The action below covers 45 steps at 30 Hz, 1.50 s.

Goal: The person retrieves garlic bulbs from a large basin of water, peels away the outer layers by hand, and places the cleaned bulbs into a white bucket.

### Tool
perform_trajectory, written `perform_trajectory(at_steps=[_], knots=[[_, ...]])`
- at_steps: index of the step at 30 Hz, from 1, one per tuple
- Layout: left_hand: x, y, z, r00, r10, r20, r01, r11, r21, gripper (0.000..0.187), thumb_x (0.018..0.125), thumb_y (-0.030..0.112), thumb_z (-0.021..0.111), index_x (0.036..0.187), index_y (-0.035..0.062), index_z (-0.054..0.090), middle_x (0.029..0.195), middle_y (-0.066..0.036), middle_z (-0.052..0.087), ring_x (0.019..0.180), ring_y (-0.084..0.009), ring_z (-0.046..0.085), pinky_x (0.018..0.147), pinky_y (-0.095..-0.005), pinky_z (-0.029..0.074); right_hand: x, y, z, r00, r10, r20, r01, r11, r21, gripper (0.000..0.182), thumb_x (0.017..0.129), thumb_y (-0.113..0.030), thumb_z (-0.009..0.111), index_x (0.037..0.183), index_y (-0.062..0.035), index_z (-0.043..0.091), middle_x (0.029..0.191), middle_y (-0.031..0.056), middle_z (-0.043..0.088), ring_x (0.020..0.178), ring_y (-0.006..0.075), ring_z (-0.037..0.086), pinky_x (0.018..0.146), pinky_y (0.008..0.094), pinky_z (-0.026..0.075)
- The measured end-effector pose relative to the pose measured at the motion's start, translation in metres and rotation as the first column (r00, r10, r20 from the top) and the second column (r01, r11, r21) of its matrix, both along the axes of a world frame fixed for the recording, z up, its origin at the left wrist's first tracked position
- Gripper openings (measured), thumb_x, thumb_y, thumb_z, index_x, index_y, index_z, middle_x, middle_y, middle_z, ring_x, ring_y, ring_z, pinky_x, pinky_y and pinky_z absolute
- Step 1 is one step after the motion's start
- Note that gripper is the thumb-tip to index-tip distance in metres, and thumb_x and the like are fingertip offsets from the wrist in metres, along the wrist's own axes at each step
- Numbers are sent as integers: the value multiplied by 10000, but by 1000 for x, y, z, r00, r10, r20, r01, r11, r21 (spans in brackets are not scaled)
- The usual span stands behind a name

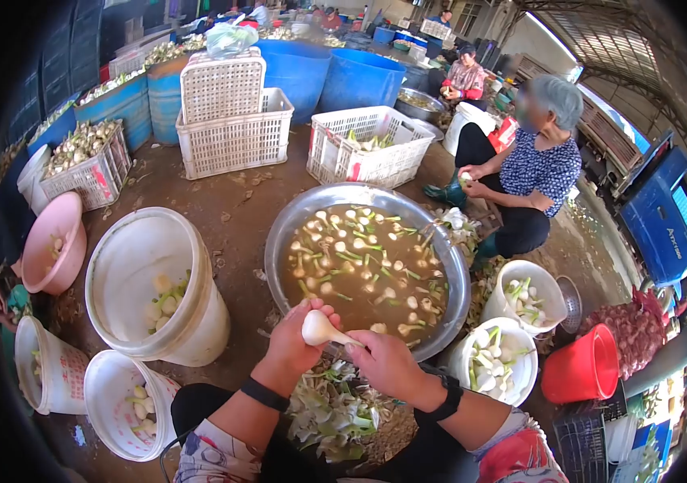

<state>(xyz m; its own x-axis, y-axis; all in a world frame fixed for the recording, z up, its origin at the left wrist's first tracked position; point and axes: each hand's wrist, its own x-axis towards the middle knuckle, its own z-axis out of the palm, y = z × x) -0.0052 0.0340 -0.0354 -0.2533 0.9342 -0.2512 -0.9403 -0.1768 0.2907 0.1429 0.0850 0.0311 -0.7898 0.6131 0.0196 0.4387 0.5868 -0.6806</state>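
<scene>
My left hand (295, 342) grips a peeled white bulb (317, 328) by its round end. My right hand (383, 361) pinches the bulb's thin stem end. Both hands hover at the near rim of a big metal basin (449, 266) filled with muddy water and floating white bulbs with green stalks. A heap of peeled skins and green trimmings (331, 410) lies on the ground below my hands, between my knees.
A large white bucket (130, 241) with a few bulbs stands to the left, smaller white buckets (110, 386) near it. Two white buckets of trimmed bulbs (512, 362) and a red bucket (581, 370) sit right. A seated person (532, 173) peels opposite. White crates (235, 141) and blue barrels (359, 76) stand behind.
</scene>
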Motion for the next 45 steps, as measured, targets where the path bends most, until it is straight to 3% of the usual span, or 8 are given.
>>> perform_trajectory(at_steps=[2, 5, 16, 20, 27, 29, 36, 45], knots=[[-2, -1, -4, 998, -22, -52, 24, 999, 39, 194, 888, 213, 353, 857, 74, 484, 791, -73, 544, 735, -212, 545, 676, -342, 456, 7, 4, -10, 997, -39, -65, 36, 999, -38, 210, 827, -167, 481, 966, -25, 550, 631, 76, 553, 514, 154, 532, 485, 282, 432], [-15, 1, -26, 980, 93, -176, -150, 924, -351, 133, 867, 186, 389, 837, 111, 495, 720, 9, 549, 637, -150, 555, 619, -304, 480, 14, 11, 5, 948, -311, -69, 247, 855, -455, 249, 848, -196, 471, 1025, -33, 536, 632, 17, 539, 511, 45, 496, 447, 197, 406], [3, -11, 21, 962, -80, -260, 4, 960, -279, 338, 878, 348, 371, 1018, 68, 497, 865, -58, 561, 779, -162, 543, 622, -299, 446, 2, 8, -7, 973, -207, -99, 122, 831, -543, 237, 876, -199, 426, 861, 2, 551, 575, -11, 490, 470, 47, 456, 444, 186, 378], [1, -16, 21, 796, -87, -599, -32, 982, -185, 402, 900, 374, 288, 993, 46, 502, 799, -54, 560, 663, -124, 548, 538, -235, 444, -8, 0, -11, 979, -189, -77, 104, 786, -609, 290, 901, -247, 376, 765, -20, 498, 557, 8, 467, 453, 68, 426, 436, 189, 367], [-13, -11, 14, 821, 6, -572, -87, 990, -114, 277, 893, 292, 371, 899, 55, 514, 773, -48, 559, 626, -106, 531, 553, -228, 436, -3, 1, -16, 969, -121, -217, -65, 720, -691, 308, 902, -284, 368, 847, -14, 507, 593, -11, 442, 502, 64, 411, 470, 192, 363], [-15, -11, 8, 812, 45, -582, -109, 991, -76, 243, 889, 269, 390, 887, 61, 514, 766, -45, 557, 622, -98, 528, 553, -217, 426, 0, 0, -16, 917, -166, -363, -237, 506, -830, 366, 885, -359, 386, 884, -11, 499, 631, 3, 447, 556, 84, 429, 517, 209, 378], [-9, -21, 9, 741, -58, -669, -112, 971, -209, 159, 852, 208, 475, 905, 68, 528, 726, 2, 547, 601, -66, 498, 531, -189, 390, 20, 10, -5, 882, -126, -455, -296, 604, -740, 419, 862, -403, 415, 952, -1, 497, 655, 11, 455, 584, 103, 444, 537, 222, 378], [-4, -27, -3, 610, -208, -765, -92, 940, -328, 153, 835, 203, 504, 919, 80, 536, 739, 7, 555, 615, -74, 518, 542, -185, 402, 59, 53, -14, 374, -877, -301, 47, 342, -938, 242, 899, -287, 366, 915, -86, 502, 596, -19, 440, 484, 95, 409, 458, 230, 352]])
